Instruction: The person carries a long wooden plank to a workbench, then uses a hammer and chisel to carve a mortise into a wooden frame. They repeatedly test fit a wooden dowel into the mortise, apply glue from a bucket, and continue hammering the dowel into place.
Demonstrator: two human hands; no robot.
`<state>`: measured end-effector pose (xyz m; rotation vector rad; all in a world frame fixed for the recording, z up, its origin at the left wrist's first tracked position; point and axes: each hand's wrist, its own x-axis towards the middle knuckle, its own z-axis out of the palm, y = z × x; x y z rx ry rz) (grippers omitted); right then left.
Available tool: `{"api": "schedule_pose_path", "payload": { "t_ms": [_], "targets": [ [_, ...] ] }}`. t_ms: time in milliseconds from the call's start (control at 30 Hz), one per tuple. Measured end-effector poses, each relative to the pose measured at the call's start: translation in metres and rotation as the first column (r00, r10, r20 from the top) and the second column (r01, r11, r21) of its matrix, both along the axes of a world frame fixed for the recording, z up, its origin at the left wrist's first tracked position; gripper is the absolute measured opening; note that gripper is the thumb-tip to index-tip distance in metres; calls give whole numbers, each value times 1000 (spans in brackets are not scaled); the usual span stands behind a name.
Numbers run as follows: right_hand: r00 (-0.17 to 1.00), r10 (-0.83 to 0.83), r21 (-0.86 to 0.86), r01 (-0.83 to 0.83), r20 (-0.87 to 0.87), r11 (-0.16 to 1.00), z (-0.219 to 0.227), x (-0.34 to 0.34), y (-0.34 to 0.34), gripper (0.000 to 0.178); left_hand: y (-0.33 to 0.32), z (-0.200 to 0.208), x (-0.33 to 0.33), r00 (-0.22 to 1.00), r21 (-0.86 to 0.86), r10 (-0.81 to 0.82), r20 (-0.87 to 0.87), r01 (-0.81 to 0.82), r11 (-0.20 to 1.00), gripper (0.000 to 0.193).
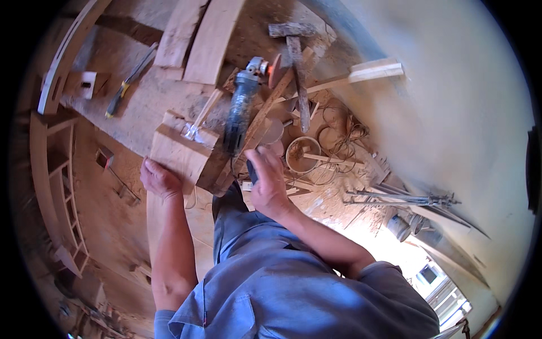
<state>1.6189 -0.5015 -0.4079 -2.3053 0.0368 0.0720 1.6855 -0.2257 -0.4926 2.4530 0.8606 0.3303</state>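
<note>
My left hand point(161, 178) is closed round the near edge of a pale wooden board point(179, 155) at the corner of the workbench point(141, 107). My right hand point(267, 179) is held in front of my body, its fingers curled round a small dark object point(252, 172); what kind it is I cannot make out. On the board stands a thin wooden stick point(208, 107) beside a crumpled clear plastic wrap point(192, 132). Just beyond my right hand lies an angle grinder point(240, 104) with a reddish disc.
A hammer point(297, 68) lies past the grinder. A yellow-and-black handled tool point(119, 96) and planks point(212, 42) rest on the bench. Right of it are a bucket point(302, 155), tangled cord point(341, 141) and metal clamps point(401, 199). A slotted wooden frame point(59, 186) stands left.
</note>
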Motion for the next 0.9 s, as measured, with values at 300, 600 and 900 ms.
{"api": "schedule_pose_path", "payload": {
  "t_ms": [300, 600, 900],
  "targets": [
    [556, -218, 593, 786, -802, -177, -161, -7, -41, 81, 11, -6, 2, 998, -249, -47, 36, 55, 967, 55],
    [648, -32, 621, 713, -761, -325, -166, 6, -19, 68, 3, -3, 5, 999, -215, 7, 42, 2, 977, 61],
    [713, -254, 732, 681, -654, 29, -151, -17, -27, 72, 4, -8, 8, 983, -357, 43, 178, 23, 934, 53]
  ]
}}
